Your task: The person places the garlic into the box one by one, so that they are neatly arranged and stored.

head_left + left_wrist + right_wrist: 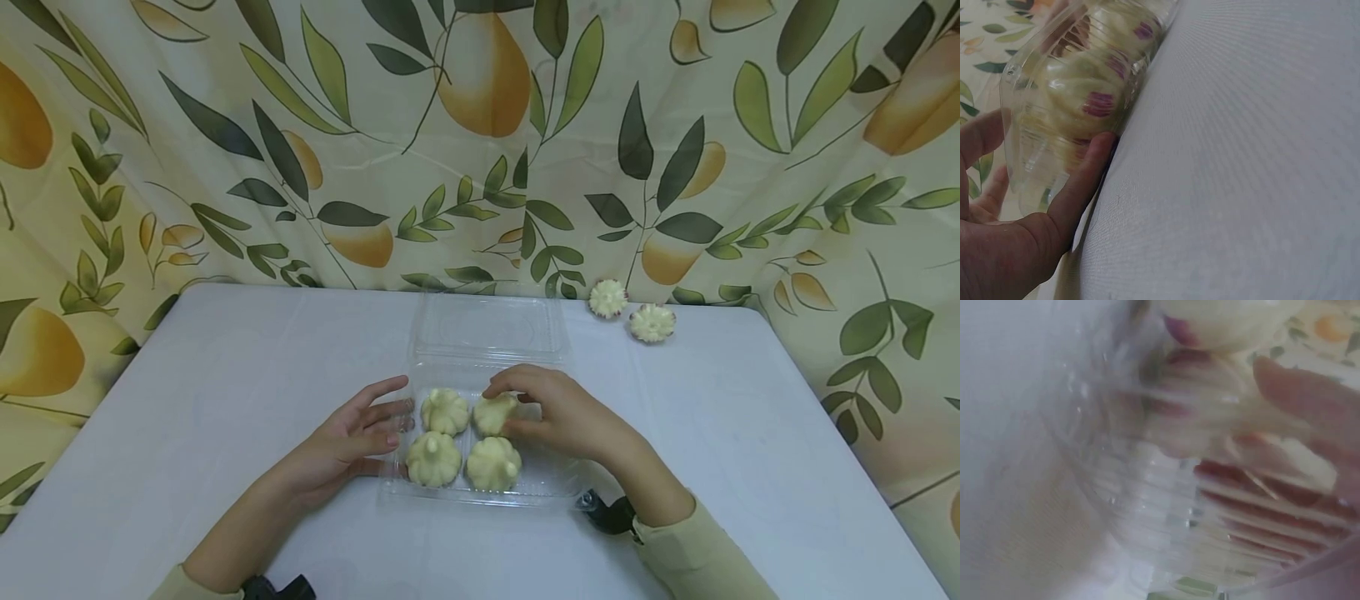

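Observation:
A clear plastic clamshell box (551, 483) lies on the table, its lid (487, 327) folded back away from me. Inside sit pale, ribbed garlic bulbs in two rows: back left (445, 411), front left (433, 459), front right (493, 464) and back right (492, 414). Purple patches mark the lower side of a bulb (1079, 94) in the left wrist view. My right hand (566, 412) grips the back-right bulb between thumb and fingers. My left hand (348, 437) rests against the box's left end, fingers spread and the thumb (1088, 181) straight along its wall.
Two more pale bulbs with purple edges, one (608, 298) and another (652, 322), lie at the table's back edge, right of the lid. A white cloth covers the table (247, 375). Behind it hangs a leaf-and-fruit patterned curtain (450, 192).

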`<control>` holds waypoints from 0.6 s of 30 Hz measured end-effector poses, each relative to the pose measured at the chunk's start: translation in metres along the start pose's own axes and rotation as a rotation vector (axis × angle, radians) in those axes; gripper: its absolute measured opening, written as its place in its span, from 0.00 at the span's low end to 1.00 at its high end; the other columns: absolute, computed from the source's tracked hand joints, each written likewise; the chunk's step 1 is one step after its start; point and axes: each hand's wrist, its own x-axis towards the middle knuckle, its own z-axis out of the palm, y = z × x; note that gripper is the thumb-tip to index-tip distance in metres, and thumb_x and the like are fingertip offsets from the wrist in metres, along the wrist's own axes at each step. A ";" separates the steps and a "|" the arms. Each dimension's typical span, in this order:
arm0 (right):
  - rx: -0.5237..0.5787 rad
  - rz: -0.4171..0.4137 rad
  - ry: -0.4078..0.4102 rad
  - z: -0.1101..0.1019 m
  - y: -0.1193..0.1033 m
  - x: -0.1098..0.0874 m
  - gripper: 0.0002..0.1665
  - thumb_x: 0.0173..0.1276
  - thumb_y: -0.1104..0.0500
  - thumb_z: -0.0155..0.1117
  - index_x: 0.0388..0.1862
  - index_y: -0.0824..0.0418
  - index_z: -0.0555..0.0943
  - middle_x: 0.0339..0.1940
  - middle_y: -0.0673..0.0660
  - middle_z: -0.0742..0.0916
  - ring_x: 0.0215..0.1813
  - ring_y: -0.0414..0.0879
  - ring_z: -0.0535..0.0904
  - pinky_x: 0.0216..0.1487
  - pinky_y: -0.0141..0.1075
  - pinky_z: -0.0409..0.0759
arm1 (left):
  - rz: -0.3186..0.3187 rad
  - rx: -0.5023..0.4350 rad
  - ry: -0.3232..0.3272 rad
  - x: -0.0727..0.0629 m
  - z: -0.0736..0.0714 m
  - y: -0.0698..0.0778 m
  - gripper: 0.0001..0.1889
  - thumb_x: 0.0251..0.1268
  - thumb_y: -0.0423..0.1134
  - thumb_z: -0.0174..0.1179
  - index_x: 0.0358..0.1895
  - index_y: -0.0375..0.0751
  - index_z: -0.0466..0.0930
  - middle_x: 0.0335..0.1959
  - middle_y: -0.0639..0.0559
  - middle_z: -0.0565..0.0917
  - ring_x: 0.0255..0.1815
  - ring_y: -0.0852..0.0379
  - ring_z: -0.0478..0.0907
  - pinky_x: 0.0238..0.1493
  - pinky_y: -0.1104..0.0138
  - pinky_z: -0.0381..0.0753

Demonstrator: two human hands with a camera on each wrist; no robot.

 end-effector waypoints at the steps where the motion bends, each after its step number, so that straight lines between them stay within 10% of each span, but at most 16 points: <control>1: -0.002 0.003 0.002 -0.001 0.000 0.000 0.23 0.61 0.63 0.74 0.55 0.54 0.81 0.57 0.46 0.84 0.61 0.42 0.78 0.57 0.46 0.81 | -0.001 0.001 0.001 0.000 0.000 0.000 0.39 0.72 0.31 0.56 0.80 0.48 0.46 0.79 0.35 0.52 0.78 0.35 0.53 0.58 0.45 0.78; 18: 0.013 -0.009 0.073 -0.025 -0.003 -0.010 0.28 0.60 0.62 0.76 0.59 0.53 0.79 0.61 0.48 0.82 0.66 0.46 0.75 0.60 0.43 0.80 | -0.006 0.008 0.001 0.000 0.000 0.001 0.40 0.72 0.32 0.57 0.80 0.48 0.45 0.79 0.36 0.52 0.78 0.34 0.52 0.59 0.46 0.77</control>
